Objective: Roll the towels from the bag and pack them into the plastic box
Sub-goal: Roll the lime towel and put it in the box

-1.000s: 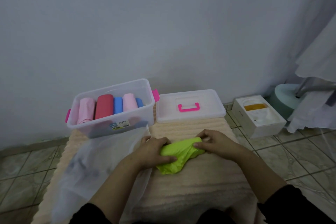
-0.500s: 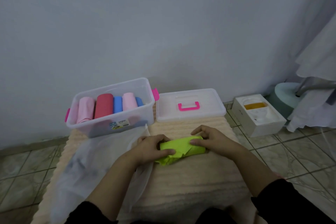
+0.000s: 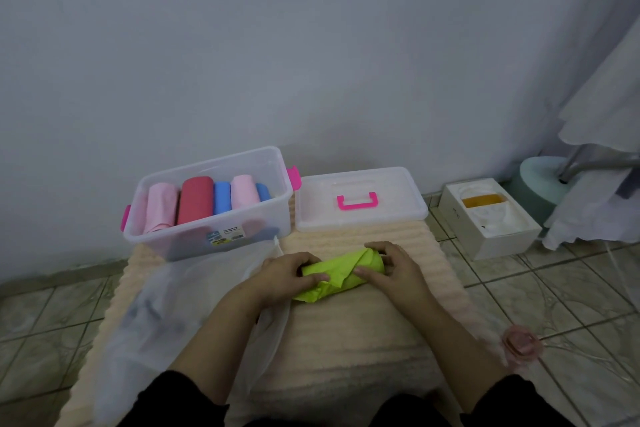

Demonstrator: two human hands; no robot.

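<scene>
A lime-green towel [image 3: 341, 274] lies as a loose roll on the beige ribbed mat [image 3: 346, 340]. My left hand [image 3: 284, 276] grips its left end and my right hand [image 3: 394, 267] grips its right end, fingers curled over the cloth. Behind and to the left stands the clear plastic box [image 3: 207, 239] with pink clips, holding several rolled towels: pink, red and blue. A translucent white bag [image 3: 166, 315] lies flat under my left forearm, with dark shapes faintly showing inside.
The box's clear lid [image 3: 360, 198] with a pink handle rests on the mat behind my hands. A white carton [image 3: 491, 218] sits on the tiled floor to the right, near a teal round base [image 3: 533, 184] and hanging white cloth. A wall runs close behind.
The green towel went from a crumpled bundle to a tighter roll, shifted slightly away from me. Both hands moved with it, staying on its ends.
</scene>
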